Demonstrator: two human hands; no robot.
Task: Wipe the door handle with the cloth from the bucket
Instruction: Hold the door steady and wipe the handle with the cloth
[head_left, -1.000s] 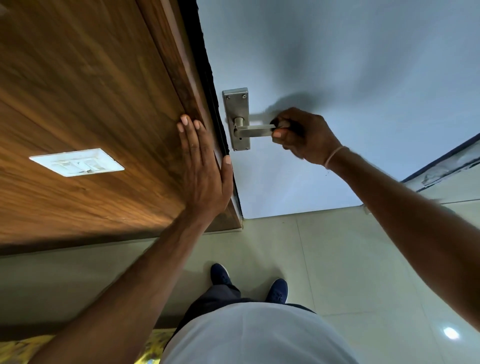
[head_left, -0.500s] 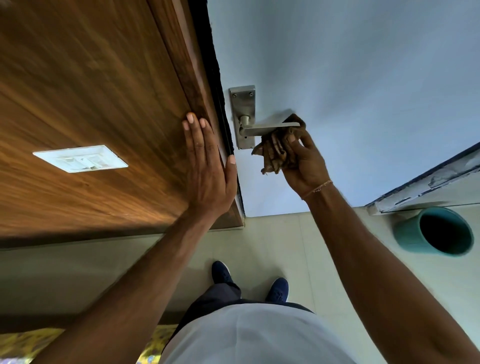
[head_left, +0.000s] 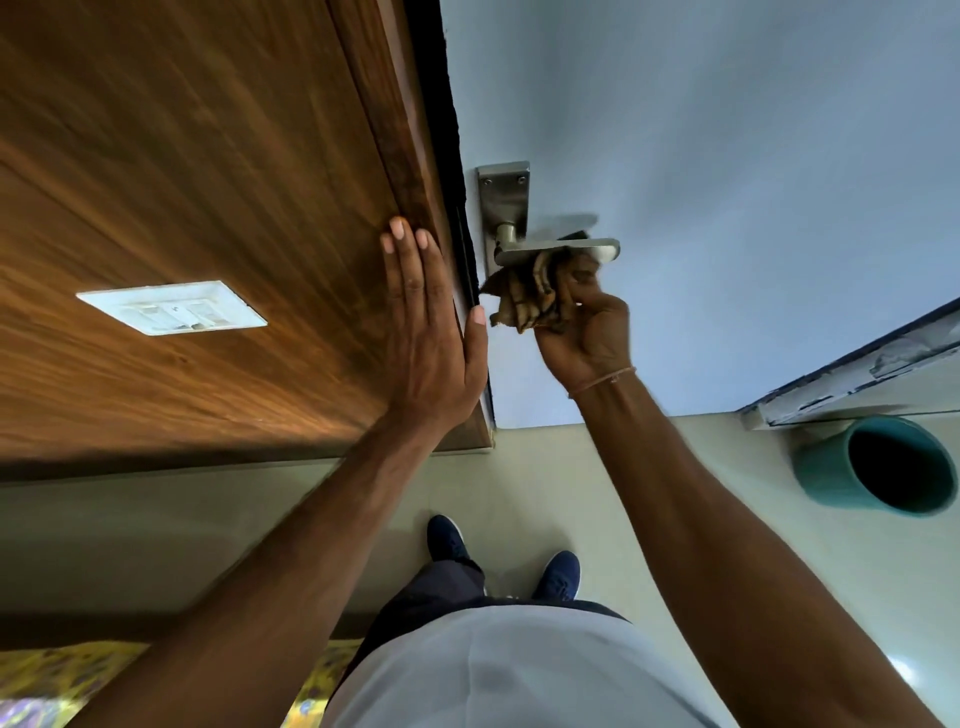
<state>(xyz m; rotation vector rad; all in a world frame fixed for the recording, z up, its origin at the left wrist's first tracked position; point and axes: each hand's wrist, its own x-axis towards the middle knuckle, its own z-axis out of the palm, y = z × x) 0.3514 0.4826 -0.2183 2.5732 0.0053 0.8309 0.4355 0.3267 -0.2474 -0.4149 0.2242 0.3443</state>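
A steel lever door handle (head_left: 556, 251) on a steel backplate (head_left: 505, 197) sticks out from the pale blue door (head_left: 701, 156). Just under the lever, my right hand (head_left: 587, 332) grips a bunched brown cloth (head_left: 527, 296), which presses against the lever's underside. My left hand (head_left: 426, 332) lies flat with fingers spread on the wooden panel (head_left: 208, 182) beside the door frame, holding nothing. A teal bucket (head_left: 878, 467) stands on the floor at the right, its inside dark.
A white switch plate (head_left: 171, 307) sits on the wooden panel at the left. Beige floor tiles (head_left: 649, 519) lie below, with my two blue shoes (head_left: 558, 574) near the door. A worn pale skirting strip (head_left: 852, 374) runs above the bucket.
My right hand left the lever's end, where it gripped from the right, and now holds the cloth under the lever. The view shifted, bringing the bucket in. My left hand has stayed put.
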